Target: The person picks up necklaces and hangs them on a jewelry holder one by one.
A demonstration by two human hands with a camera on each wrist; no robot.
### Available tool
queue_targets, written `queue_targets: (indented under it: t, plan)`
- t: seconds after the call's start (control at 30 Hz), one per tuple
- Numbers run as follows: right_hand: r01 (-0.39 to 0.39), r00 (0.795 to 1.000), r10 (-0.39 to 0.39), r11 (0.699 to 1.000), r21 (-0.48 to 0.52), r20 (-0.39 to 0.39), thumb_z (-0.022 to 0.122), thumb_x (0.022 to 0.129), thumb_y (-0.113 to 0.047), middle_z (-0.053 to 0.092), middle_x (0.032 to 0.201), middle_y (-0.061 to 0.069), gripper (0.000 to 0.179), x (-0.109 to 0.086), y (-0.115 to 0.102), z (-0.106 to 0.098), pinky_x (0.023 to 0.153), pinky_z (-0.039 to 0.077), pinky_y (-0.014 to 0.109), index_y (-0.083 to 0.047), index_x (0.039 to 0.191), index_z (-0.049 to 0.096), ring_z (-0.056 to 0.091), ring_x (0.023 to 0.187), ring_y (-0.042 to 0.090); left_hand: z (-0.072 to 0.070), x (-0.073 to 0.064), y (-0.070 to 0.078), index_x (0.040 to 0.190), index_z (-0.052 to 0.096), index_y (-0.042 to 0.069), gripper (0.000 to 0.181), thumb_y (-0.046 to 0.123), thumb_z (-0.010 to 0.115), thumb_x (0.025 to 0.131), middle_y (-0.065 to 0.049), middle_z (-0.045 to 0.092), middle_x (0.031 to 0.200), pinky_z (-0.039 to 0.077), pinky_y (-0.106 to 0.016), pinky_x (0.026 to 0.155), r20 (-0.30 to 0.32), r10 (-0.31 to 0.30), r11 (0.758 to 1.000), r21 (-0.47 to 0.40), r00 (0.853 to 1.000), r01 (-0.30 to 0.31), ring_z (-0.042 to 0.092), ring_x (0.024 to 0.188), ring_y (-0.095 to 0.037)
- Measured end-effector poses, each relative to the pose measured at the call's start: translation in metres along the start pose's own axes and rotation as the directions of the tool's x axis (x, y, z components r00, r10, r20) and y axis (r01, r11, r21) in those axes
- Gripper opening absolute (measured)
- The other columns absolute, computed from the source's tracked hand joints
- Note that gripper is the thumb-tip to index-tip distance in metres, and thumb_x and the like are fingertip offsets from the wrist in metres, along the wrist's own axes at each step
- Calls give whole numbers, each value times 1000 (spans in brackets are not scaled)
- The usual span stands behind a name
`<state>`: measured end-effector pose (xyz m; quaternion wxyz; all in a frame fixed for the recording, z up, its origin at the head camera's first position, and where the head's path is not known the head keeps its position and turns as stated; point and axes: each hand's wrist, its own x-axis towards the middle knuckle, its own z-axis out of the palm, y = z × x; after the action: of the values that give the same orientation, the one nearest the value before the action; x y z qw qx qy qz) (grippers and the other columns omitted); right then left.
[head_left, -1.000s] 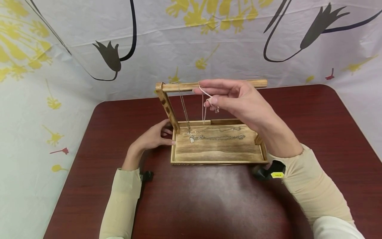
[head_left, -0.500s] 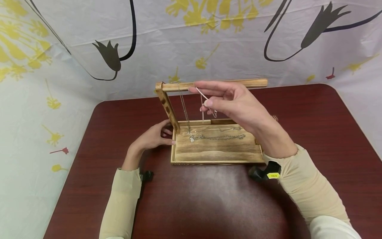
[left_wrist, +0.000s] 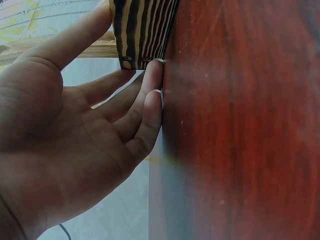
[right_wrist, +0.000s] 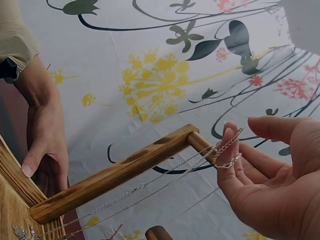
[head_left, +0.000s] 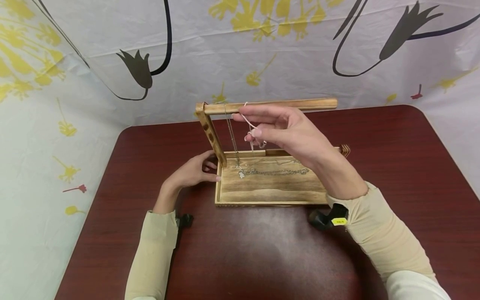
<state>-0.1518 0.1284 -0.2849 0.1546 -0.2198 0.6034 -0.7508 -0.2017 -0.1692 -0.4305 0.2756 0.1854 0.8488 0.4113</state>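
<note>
A wooden jewellery stand has a shallow tray (head_left: 277, 193) and a raised bar (head_left: 318, 103). My right hand (head_left: 300, 131) is at the bar's left part, with thumb and fingers holding a thin silver necklace (head_left: 247, 121). In the right wrist view its chain (right_wrist: 235, 160) loops at the fingertips beside the bar's end. Left of it another necklace (head_left: 230, 129) hangs over the bar, reaching the tray. My left hand (head_left: 193, 171) rests against the tray's left side, thumb extended, near the wooden post (head_left: 212, 137); the left wrist view shows its fingers (left_wrist: 150, 117) at the tray's corner.
More fine chains (head_left: 279, 172) lie across the tray floor, with a small pendant (head_left: 241, 175) at their left end. The stand sits on a dark red wooden table (head_left: 262, 250). A flower-printed cloth (head_left: 195, 54) hangs close behind the table.
My right hand has shifted left and a little down along the bar, bringing the necklace nearer the hanging one. The stand's back right corner has come into view. My left hand stays put.
</note>
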Motion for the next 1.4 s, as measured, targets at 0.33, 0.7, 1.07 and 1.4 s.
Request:
queue_targets:
  t: [0.33,0.7,1.07,1.4]
  plan:
    - [-2,999,3,1000,-19,37,59,96,2,57,141,12,46,1,3,3,89,55,42,-1,142,53,66,110,35,0,0,0,157,23,5,89,19,78,88,-21,49,142,43,-48,105,-1,12,1000,-4,1000,-12,54,124,-34]
    - [25,995,-25,1000,-6,93,55,99,1,49,148,12,47,0,11,2,91,54,45,-1,145,48,64,114,35,1,1,0,157,23,5,89,18,78,89,-20,46,145,43,-48,105,-1,26,1000,0,1000,-26,54,123,-33]
    - [20,993,-10,996,-85,114,61,97,-4,51,146,10,47,-2,12,3,91,53,47,-5,143,52,67,91,29,1,1,-1,157,24,5,89,18,79,88,-19,45,147,44,-48,105,-7,24,1000,2,1000,-24,54,123,-33]
    - [-12,994,23,995,-100,110,63,96,-4,50,147,8,49,-2,15,1,94,52,50,-7,144,52,67,101,38,0,2,-1,157,25,4,88,19,78,88,-20,46,145,43,-49,105,-19,32,999,4,999,-32,55,122,-34]
